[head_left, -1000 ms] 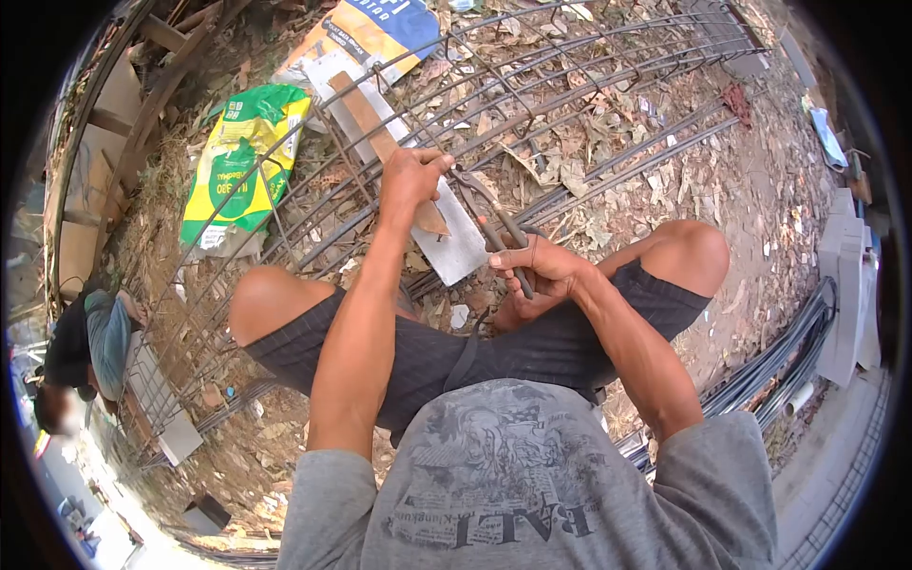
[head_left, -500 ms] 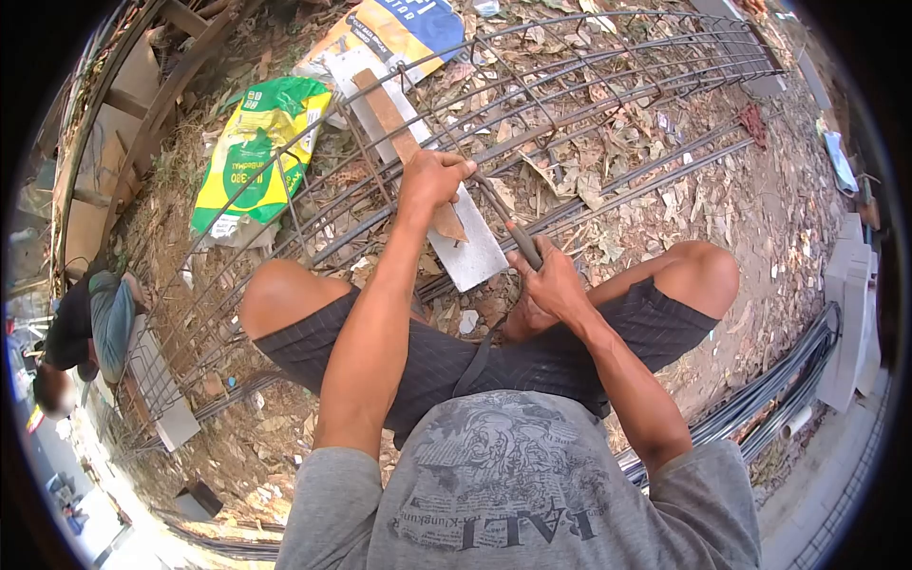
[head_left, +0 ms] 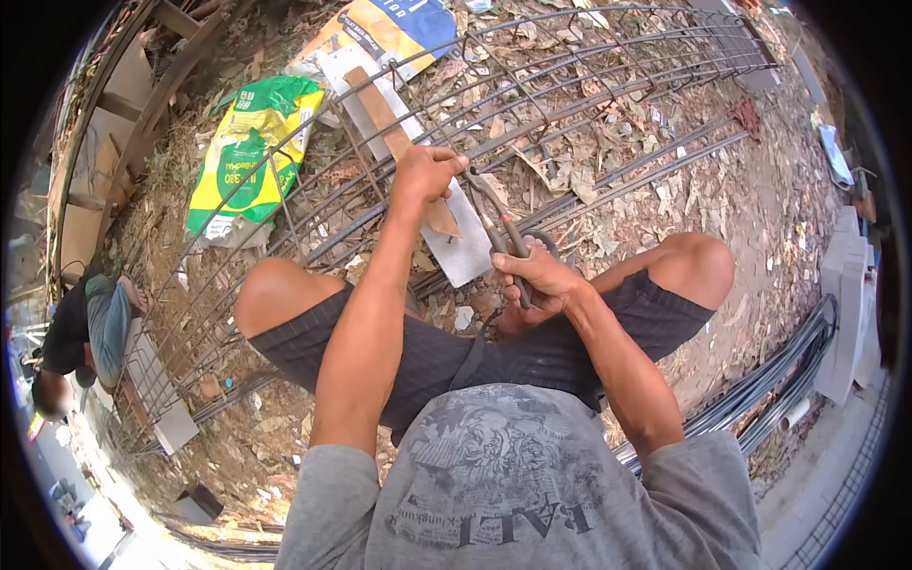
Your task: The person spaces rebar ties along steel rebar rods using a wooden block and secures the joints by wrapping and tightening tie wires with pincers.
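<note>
My right hand (head_left: 537,274) is wrapped round the handles of a pair of pincers (head_left: 501,220), whose two handles stand a little apart. The pincers' head reaches up to the bars of a steel rebar cage (head_left: 560,122). My left hand (head_left: 427,175) is closed beside that head, index finger and thumb towards it; what it grips is hidden. Beneath the left hand lies a narrow brown wooden strip (head_left: 376,107), pointed at its near end. It rests across a pale grey block (head_left: 463,249) under the cage.
A green-yellow sack (head_left: 249,157) and a blue-orange sack (head_left: 394,33) lie beyond the cage. Bundled black rods (head_left: 779,366) and grey blocks (head_left: 844,304) are at right. Another person (head_left: 90,328) crouches at far left. Dry leaves cover the ground.
The pincers' handles have spread apart in my right hand, which has moved slightly left and down. My left hand stays by the pincers' head. The view has shifted slightly.
</note>
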A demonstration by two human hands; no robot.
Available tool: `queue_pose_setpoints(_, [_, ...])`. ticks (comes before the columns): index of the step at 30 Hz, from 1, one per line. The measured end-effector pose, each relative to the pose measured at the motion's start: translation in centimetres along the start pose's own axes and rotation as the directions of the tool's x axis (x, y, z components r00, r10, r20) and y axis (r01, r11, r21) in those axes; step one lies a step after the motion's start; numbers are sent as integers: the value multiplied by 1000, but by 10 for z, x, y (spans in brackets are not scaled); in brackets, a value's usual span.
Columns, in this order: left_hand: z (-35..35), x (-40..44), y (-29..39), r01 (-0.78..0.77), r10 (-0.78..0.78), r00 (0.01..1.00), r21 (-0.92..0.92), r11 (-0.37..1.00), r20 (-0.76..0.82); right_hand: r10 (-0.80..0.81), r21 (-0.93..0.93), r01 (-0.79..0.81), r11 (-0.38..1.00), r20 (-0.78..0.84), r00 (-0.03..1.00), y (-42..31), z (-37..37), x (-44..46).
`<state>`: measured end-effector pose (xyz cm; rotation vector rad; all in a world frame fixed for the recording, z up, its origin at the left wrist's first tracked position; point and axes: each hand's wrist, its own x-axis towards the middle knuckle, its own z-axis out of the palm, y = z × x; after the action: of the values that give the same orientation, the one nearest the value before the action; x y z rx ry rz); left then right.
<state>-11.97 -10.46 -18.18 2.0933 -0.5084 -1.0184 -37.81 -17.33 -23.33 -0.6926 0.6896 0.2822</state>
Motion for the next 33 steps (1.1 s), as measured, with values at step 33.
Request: queue_pose_setpoints(33, [26, 1, -18, -160, 176, 945, 80, 984, -275, -95, -219, 69, 973, -109, 990, -25, 25, -24])
